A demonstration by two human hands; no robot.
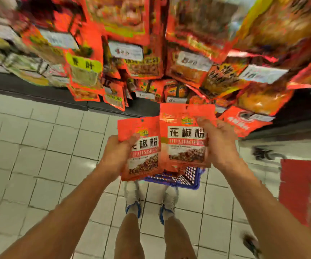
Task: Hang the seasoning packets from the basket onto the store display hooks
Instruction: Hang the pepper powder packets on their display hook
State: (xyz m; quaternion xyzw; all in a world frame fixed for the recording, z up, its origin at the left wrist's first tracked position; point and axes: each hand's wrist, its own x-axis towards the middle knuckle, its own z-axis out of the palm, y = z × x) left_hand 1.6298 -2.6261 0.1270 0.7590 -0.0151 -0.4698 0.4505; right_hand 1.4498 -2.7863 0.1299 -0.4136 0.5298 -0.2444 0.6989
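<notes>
1. Both hands are seen in the head view, raised above the basket (179, 179). One red seasoning packet (141, 148) is gripped by the left hand (120, 152), thumb laid over its front. A second packet (186, 135) is gripped by the right hand (219, 144), fingers curled round its right edge.

2. Just above the basket the two packets are held side by side, their inner edges overlapping, with the right-hand one slightly higher. A punched hole is seen near the top of the left-hand packet.

3. The step in hand is judged to be the carry from basket to display: packets are lifted but none is yet on a hook.

4. For the next move, one packet must be raised well above the basket to a hook bearing the same product, and its hole threaded over the hook tip. The hooks themselves cannot be made out through the blur.

5. Above and beyond the basket, the display (151, 53) is crowded with hanging red packets and white price tags (125, 50). Access to any hook is likely to be hindered by these.

6. Below the basket, the person's shoes (133, 202) are seen on the tiled floor (38, 146). To the right of the basket a red panel (295, 189) is seen, too blurred to identify.
</notes>
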